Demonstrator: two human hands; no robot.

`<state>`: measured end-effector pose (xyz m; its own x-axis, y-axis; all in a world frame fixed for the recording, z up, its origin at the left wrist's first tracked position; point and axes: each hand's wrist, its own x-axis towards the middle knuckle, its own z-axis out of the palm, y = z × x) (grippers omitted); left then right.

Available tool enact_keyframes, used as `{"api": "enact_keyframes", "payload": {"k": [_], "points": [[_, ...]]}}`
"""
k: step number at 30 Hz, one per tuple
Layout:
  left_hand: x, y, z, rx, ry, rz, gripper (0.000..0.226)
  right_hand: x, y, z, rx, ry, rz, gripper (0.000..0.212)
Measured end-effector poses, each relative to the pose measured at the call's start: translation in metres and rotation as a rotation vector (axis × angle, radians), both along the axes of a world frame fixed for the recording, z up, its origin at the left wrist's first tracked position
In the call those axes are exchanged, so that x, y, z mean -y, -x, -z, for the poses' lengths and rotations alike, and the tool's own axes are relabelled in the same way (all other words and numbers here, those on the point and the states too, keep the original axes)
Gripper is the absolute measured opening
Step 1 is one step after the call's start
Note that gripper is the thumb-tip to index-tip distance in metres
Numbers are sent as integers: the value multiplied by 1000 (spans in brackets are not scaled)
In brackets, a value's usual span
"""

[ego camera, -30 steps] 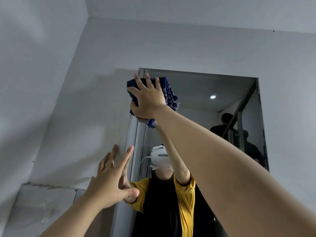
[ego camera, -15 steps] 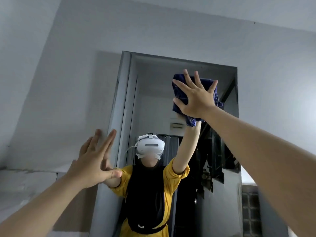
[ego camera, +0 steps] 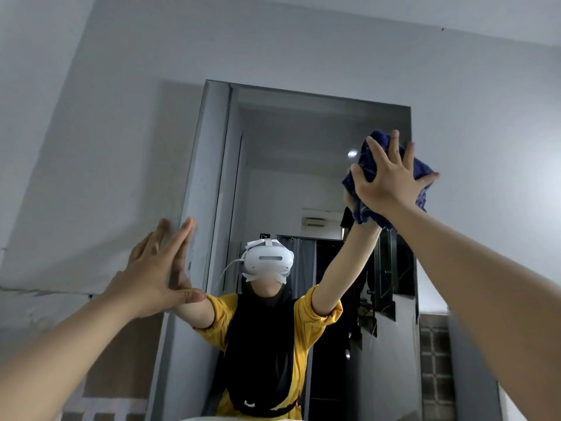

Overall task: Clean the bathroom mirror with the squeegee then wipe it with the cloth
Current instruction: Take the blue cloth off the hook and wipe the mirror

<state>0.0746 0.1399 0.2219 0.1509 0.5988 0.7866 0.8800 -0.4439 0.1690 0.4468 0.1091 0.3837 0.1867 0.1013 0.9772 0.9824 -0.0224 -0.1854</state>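
The tall frameless bathroom mirror point(ego camera: 303, 153) hangs on a pale grey wall straight ahead and above me. My right hand point(ego camera: 391, 180) presses a bunched dark blue cloth point(ego camera: 422, 174) flat against the mirror's upper right edge, fingers spread over it. My left hand point(ego camera: 154, 275) is open with fingers together, its palm resting against the mirror's left edge at mid height. The glass reflects a person in a yellow shirt with both arms raised. No squeegee is in view.
The grey wall point(ego camera: 106, 147) surrounds the mirror on the left, top and right. A cracked ledge line point(ego camera: 36, 293) runs along the wall at lower left. Patterned tiles point(ego camera: 434, 360) show at lower right beside the mirror.
My right hand has swept the cloth across the top of the mirror from the upper left corner to the upper right edge. The left hand has stayed on the left edge.
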Motion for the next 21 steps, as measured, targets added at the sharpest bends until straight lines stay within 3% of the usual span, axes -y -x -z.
{"api": "enact_keyframes", "payload": {"k": [6,16,21], "points": [[-2,0,1,22,-8,24,129,-5,33,23,-230,-48,-82,61],[-7,4,4,32,18,96,121,-13,113,42,-236,17,-90,62],[0,22,13,-38,38,168,112,-19,175,38,-116,48,-97,62]]}}
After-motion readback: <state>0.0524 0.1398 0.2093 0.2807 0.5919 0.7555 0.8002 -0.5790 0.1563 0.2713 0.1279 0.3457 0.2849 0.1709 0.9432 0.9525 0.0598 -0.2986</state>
